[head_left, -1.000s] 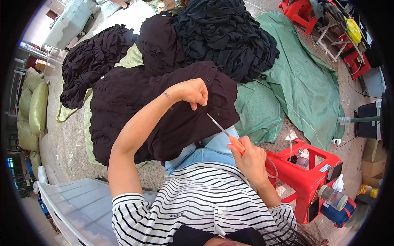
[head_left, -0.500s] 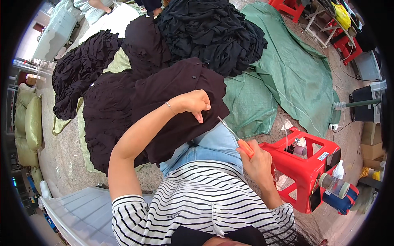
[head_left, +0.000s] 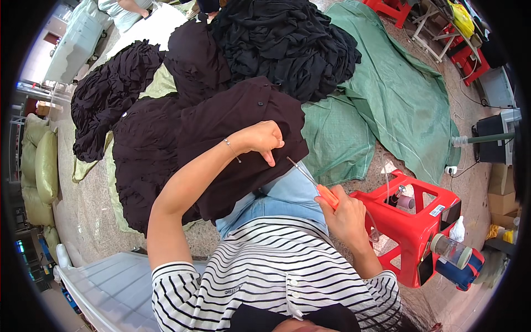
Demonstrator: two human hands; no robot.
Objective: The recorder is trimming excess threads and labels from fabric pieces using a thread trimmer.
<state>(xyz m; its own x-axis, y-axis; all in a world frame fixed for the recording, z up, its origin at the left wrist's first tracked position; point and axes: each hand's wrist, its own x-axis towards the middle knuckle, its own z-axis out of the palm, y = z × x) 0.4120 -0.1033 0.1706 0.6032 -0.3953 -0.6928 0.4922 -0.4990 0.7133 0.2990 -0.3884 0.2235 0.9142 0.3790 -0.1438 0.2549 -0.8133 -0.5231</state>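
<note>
Across my lap lies a dark brown garment [head_left: 221, 127] with a few buttons. My left hand [head_left: 260, 138] is closed over it near its right edge, fingers curled and pinching at the cloth; what exactly sits between the fingertips is hidden. In my right hand [head_left: 345, 216] is an orange-handled tool [head_left: 327, 195] with a long, thin metal end. Its tip points up and left toward the garment's lower right edge, a short way from my left hand.
Heaps of dark brown cloth [head_left: 110, 94] and black cloth [head_left: 285, 50] lie ahead. A green tarp [head_left: 398, 105] covers floor at the right. Beside my right arm stands a red stool [head_left: 404, 221] with a clear jar [head_left: 451, 250]. A grey plastic bin [head_left: 121, 288] is at lower left.
The orange-handled tool's tip has moved slightly left and up, closer to the garment. My left hand stays almost where it was.
</note>
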